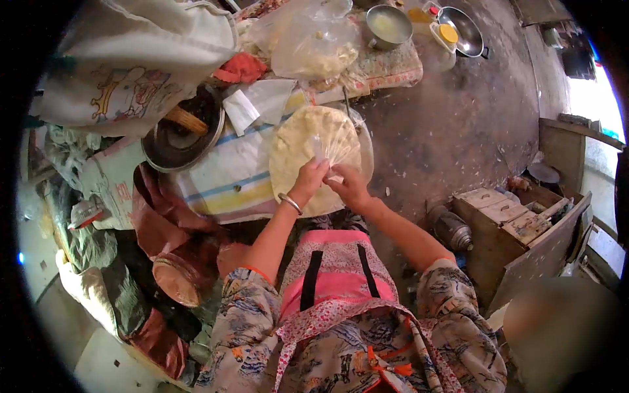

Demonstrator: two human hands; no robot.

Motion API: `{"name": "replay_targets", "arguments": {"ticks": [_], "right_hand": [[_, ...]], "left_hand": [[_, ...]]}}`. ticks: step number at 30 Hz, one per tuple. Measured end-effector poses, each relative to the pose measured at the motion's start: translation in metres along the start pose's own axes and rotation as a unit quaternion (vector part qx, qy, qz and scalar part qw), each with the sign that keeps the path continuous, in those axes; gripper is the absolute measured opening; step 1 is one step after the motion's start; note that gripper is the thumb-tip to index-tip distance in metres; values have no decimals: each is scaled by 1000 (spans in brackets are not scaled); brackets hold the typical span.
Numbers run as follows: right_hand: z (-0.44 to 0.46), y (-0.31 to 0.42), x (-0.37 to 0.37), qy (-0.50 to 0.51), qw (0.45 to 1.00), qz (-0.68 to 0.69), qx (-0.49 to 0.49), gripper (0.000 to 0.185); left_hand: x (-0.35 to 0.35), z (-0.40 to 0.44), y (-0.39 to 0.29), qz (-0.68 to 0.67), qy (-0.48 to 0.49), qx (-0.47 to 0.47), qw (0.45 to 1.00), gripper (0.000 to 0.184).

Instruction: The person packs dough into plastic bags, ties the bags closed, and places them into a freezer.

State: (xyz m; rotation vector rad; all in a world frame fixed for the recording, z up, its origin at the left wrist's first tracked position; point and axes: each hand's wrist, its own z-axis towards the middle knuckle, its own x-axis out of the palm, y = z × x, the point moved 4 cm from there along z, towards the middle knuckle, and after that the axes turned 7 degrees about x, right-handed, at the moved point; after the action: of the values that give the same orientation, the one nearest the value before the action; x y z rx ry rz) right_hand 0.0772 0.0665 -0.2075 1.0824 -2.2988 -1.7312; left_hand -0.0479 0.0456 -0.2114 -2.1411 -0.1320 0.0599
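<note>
Head view: we look down on a round flatbread [288, 147] with both our hands low over its right part.
Left hand: our left hand [310, 181] has thumb and fingers closed together, pinching clear plastic [335, 149]; a bracelet [290, 204] circles the wrist.
Right hand: our right hand [352, 188] meets the left one, its thumb and fingertips drawn together on the same plastic; we cannot tell how each finger lies.
Plastic: it gathers into creases between our fingertips and fans out above the bread.
Bread: pale and broad, it lies in front of us, over the right end of a striped cloth [229, 173].
Cloth's far side: we see a folded white paper [241, 112] beside a dark pan [198, 145], with a brown brush-like piece [187, 120] lying in the pan.
Beyond the bread: a red cloth [240, 68] lies near a clear bag [295, 49]; right of the bag stands a metal pot [385, 44] with pale contents.
Floor: at upper right we see a yellow-capped jug [440, 56] next to a wok [462, 31]; to our right, a metal flask [451, 226] sits beside a wooden box [534, 255].
Lap: we wear a pink apron [337, 262].
</note>
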Motion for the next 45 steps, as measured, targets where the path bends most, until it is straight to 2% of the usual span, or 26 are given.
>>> {"name": "replay_targets", "arguments": {"ticks": [1,3,6,9,13,15,16,18,19,21,25,27,28,30,32,34,36,38,39,41,45], "right_hand": [[1,0,2,-1,1000,0,1,34],[1,12,-1,-54,991,-4,-122,18],[5,14,-2,-48,995,3,-86,8],[8,20,-2,-55,992,-16,-110,8],[11,14,6,-31,992,-13,-122,6],[15,4,6,-49,999,5,-20,9],[15,1,7,-56,998,5,-28,9],[18,-12,6,-91,991,26,94,14],[18,-5,4,-99,991,25,82,14],[15,3,3,-78,985,22,151,20],[25,-16,10,-73,985,26,155,15],[27,-27,16,-69,976,115,171,11],[25,-26,17,-72,977,115,165,11],[25,-22,12,-153,971,54,177,9],[25,-23,17,-81,976,62,191,13],[22,-14,17,-82,989,-30,119,17],[19,-1,16,-36,997,-24,57,22],[16,18,11,5,997,-77,25,23],[14,21,8,-3,996,-82,18,23],[11,14,9,30,991,-89,100,23],[28,-9,15,60,990,-124,26,24]], "left_hand": [[3,0,-2,1,2,0,1000,27],[5,-4,-15,89,-31,73,993,28],[3,-3,-8,70,8,31,997,27],[1,-4,-4,6,2,13,1000,27],[-3,-1,-3,-15,-5,-9,1000,26],[-1,-1,-8,-22,-11,0,1000,25],[-3,-2,-6,-19,-10,10,1000,25],[-11,-4,-5,161,-26,142,976,14],[-13,-4,-3,164,-27,156,974,14],[-14,-6,-5,360,-50,220,906,12],[-10,-8,-11,399,-52,238,884,12],[-11,-14,-18,386,-105,206,893,12],[-8,-16,-16,387,-106,212,891,12],[0,-13,-10,407,-85,220,882,8],[4,-22,-32,366,-133,263,883,3],[0,-15,-15,371,-127,239,888,4],[-3,-15,-19,362,-136,234,892,6],[-9,-11,-12,308,-140,175,925,7],[-10,-12,-14,305,-141,187,923,7],[-8,-12,-11,264,-103,142,949,7],[-2,-8,-16,303,-133,232,915,6]]}}
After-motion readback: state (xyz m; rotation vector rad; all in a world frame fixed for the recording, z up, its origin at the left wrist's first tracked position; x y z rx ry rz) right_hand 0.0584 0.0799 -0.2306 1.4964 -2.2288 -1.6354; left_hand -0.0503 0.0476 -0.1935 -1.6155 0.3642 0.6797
